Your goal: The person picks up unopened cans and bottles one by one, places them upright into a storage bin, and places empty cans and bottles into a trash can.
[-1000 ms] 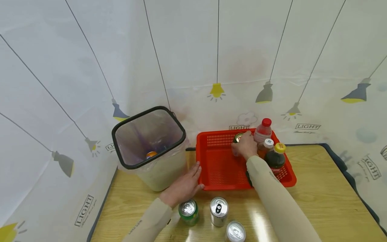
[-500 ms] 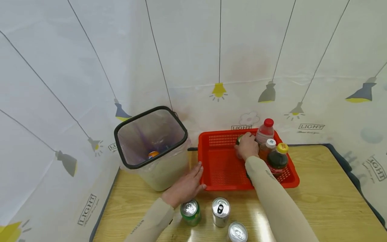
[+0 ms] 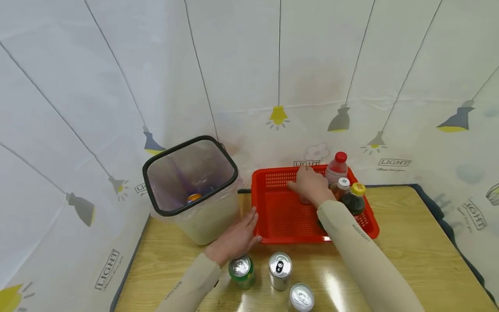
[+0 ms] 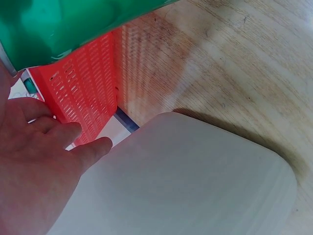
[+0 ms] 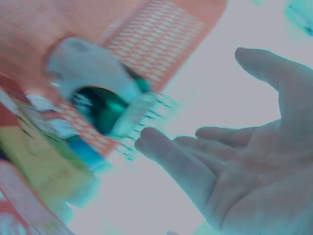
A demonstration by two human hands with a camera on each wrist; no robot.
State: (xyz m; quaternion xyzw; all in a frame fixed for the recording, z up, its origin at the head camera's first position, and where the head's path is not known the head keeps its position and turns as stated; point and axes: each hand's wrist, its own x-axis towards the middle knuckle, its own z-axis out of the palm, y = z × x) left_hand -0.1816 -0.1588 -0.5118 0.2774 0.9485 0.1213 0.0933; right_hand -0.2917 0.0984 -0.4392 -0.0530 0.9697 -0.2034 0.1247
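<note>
"Why rest the left hand (image 3: 235, 240) at the left edge of the red plastic basket (image 3: 286, 219)?"
"Probably to steady it; fingers loosely extended, gripping nothing."
"The right hand (image 3: 311, 185)?"
"Over the basket's far part, fingers spread, empty. A blurred green-and-silver can (image 5: 101, 105) seems inside the basket."

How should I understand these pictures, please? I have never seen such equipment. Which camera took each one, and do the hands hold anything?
There is no machine: these are one person's two bare hands. The wide picture comes from a head camera; the two close ones come from cameras on the left and right wrists. On the wooden table stand a bin, a red basket with capped bottles inside, a green can and two other cans. The left hand lies open at the basket's edge; the right hand is open over the basket. Neither appears to hold anything.
</note>
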